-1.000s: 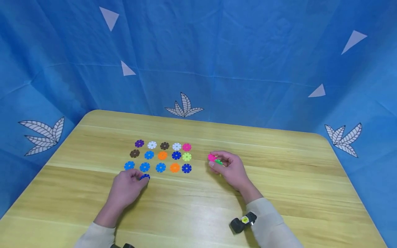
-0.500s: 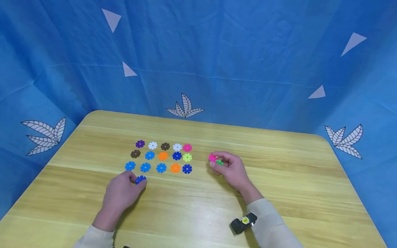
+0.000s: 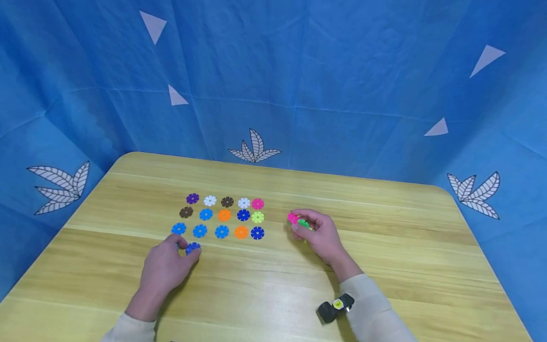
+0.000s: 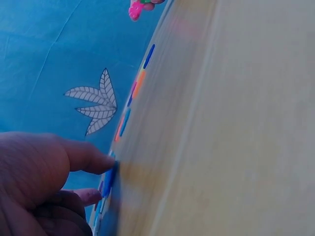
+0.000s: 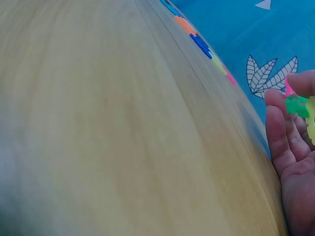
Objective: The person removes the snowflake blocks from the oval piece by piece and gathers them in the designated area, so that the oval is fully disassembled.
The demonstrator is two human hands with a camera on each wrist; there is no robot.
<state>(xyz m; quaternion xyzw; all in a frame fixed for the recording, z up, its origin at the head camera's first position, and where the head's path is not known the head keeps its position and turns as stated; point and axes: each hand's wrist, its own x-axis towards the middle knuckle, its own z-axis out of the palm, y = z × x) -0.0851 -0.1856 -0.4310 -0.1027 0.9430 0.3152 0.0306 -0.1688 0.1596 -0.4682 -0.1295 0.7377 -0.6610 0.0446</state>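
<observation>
My left hand [image 3: 164, 266], at the front left of the laid-out discs, has its thumb and forefinger at the edges of a dark blue notched plastic disc [image 3: 193, 247] low on the table. In the left wrist view the thumb touches this blue disc [image 4: 111, 178]. A bit of light blue shows beneath the forefinger. Right of the rows, my right hand [image 3: 318, 233] holds a pink disc [image 3: 292, 218], a green disc [image 3: 303, 223] and a yellow disc [image 5: 311, 118] between thumb and fingers. The fingers partly hide these discs.
Several notched discs lie flat in three rows, among them a purple disc [image 3: 193, 198], an orange disc [image 3: 241, 232] and a lime disc [image 3: 258, 217]. The wooden table [image 3: 384, 228] meets a blue curtain [image 3: 273, 71] behind and at both sides.
My left hand has shifted slightly left and toward me with the dark blue disc, which now shows more fully. In the right hand, the green disc has slid a little rightward.
</observation>
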